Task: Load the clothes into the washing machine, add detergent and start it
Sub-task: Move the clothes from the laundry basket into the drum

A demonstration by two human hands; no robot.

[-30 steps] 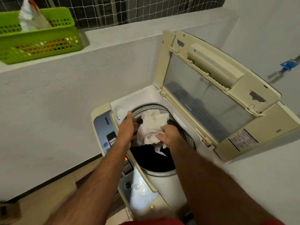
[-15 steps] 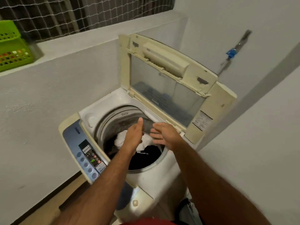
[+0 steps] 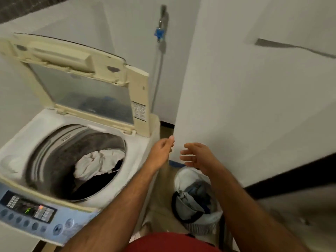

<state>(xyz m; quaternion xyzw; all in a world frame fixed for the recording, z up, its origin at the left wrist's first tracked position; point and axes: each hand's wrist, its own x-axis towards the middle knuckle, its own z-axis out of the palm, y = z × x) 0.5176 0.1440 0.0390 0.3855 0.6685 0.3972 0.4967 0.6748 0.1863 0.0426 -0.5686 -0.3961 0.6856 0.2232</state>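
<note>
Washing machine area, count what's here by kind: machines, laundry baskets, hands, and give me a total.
Washing machine, lid up: 1
Laundry basket on the floor, clothes inside: 1
Hands, left hand and right hand, both holding nothing: 2
Total: 4

Top-loading washing machine (image 3: 141, 160) stood with lid (image 3: 87, 88) raised upright, white cloth (image 3: 98, 163) lay crumpled over dark items in drum (image 3: 54, 151), more clothes (image 3: 194, 197) sat heaped in basket (image 3: 200, 226) on floor just right of machine
</note>
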